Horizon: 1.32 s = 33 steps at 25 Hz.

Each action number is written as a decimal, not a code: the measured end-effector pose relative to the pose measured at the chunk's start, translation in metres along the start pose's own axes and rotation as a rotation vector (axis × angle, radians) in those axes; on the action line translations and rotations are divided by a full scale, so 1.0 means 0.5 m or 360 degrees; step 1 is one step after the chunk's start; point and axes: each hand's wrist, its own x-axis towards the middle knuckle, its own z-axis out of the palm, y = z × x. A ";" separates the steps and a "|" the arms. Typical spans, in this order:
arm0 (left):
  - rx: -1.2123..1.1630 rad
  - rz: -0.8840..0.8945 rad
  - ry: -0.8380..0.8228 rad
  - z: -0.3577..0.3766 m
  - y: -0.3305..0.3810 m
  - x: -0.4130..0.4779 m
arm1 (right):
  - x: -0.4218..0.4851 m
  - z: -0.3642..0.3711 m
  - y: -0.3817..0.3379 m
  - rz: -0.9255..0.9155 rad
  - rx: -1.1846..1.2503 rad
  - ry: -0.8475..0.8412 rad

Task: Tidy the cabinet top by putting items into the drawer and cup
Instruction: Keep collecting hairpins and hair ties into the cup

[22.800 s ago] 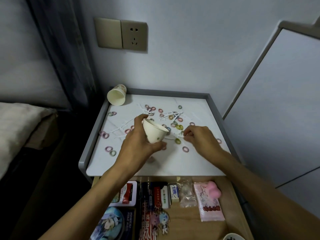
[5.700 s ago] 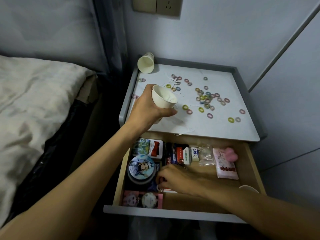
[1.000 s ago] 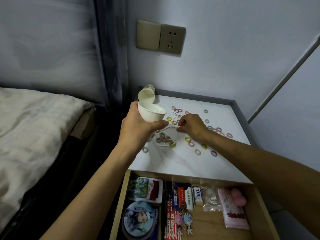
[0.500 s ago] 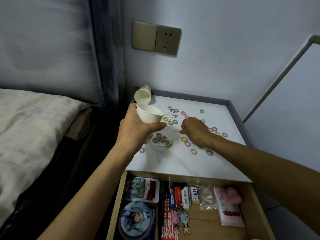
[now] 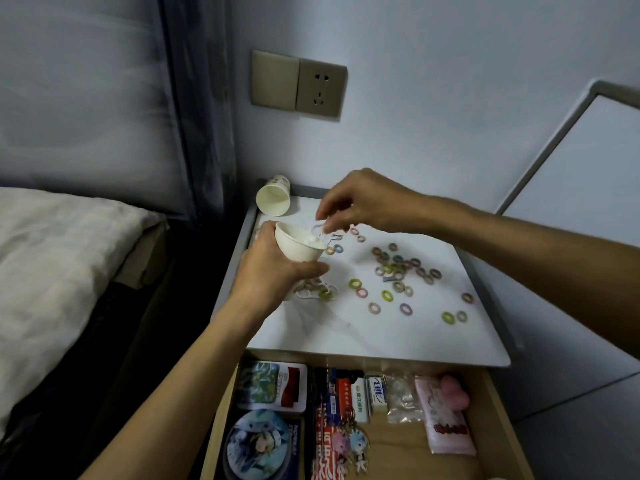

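Observation:
My left hand grips a white paper cup, tilted with its mouth up and to the right, over the left part of the white cabinet top. My right hand hovers just above the cup's rim and pinches a thin white strip that hangs into the cup. Several small coloured rings lie scattered on the top. A few rings and white strips lie in a heap under the cup. Below the top, the wooden drawer stands open.
A second paper cup lies on its side at the back left corner. The drawer holds a tin, a round case, small boxes, keychains and a pink packet. A bed is on the left, a wall socket behind.
My right hand has lifted off the cabinet top and moved left to the cup's rim with a white strip. The cup has stayed in my left hand.

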 end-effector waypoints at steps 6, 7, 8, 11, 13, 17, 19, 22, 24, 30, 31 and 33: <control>-0.0083 0.0018 0.0034 -0.004 0.007 0.001 | 0.042 -0.014 0.005 -0.0103 0.0193 0.0137; -0.0099 0.0013 0.0062 -0.011 0.006 0.002 | 0.053 -0.019 0.037 0.0000 0.0205 0.0285; -0.0104 0.0020 0.0075 -0.019 0.008 0.002 | 0.066 -0.018 0.079 0.0143 0.0147 0.0367; -0.0097 0.0050 0.0145 -0.040 0.009 0.012 | 0.120 0.028 0.193 0.0503 -0.0229 0.0154; -0.0094 0.0053 0.0180 -0.050 0.009 0.019 | 0.156 0.075 0.239 0.0564 -0.0272 -0.0002; -0.0099 0.0055 0.0194 -0.059 0.003 0.029 | 0.193 0.139 0.282 0.0582 -0.0295 0.0054; -0.0102 0.0049 0.0182 -0.062 0.000 0.032 | 0.186 0.158 0.297 0.0593 -0.0195 0.0170; -0.0130 0.0038 0.0159 -0.057 0.000 0.034 | 0.143 0.168 0.306 0.0682 -0.0004 0.0267; -0.0137 0.0026 0.0154 -0.051 0.002 0.033 | 0.106 0.164 0.301 0.0731 0.0078 0.0261; -0.0117 0.0026 0.0075 -0.019 0.018 0.019 | 0.010 0.134 0.293 0.0884 0.0290 0.0319; -0.0123 0.0031 0.0069 -0.016 0.020 0.018 | 0.004 0.128 0.292 0.0900 0.0263 0.0316; -0.0141 0.0045 0.0073 -0.015 0.019 0.019 | 0.004 0.119 0.291 0.0932 0.0239 0.0324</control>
